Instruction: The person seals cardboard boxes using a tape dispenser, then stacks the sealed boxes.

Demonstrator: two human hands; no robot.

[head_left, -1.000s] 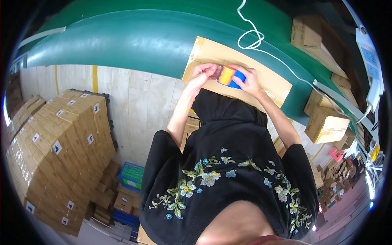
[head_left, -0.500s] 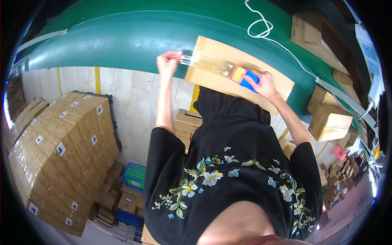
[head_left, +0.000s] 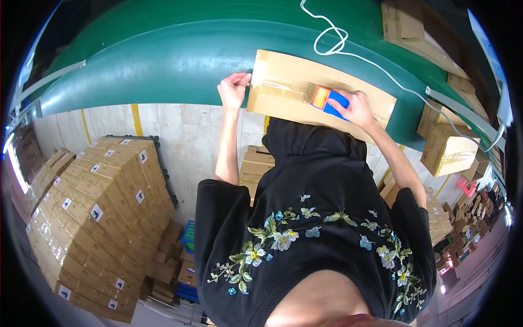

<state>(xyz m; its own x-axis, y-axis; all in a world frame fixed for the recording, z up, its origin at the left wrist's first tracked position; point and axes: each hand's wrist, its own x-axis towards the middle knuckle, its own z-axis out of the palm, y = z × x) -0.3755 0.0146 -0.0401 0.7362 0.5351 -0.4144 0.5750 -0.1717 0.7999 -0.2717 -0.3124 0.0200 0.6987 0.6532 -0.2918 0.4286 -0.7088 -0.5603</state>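
A long cardboard box lies on the green work surface in front of me, with shiny clear tape along its top. My right hand is wrapped round a blue and orange tape dispenser, which rests on the middle of the box at the taped line. Just off the box's left end, my left hand is closed in a pinch at the end of the tape. Its fingertips are close to the box edge, and the little tape between them is hard to see.
A white cable loops over the green work surface behind the box. Cardboard boxes stand at the right. On the floor at the left is a large wrapped stack of cartons; more cartons sit below the table edge.
My left hand has come in closer to the box's left end, and the stretch of tape between them has shortened. My right hand stays on the dispenser. The whole view has shifted slightly.
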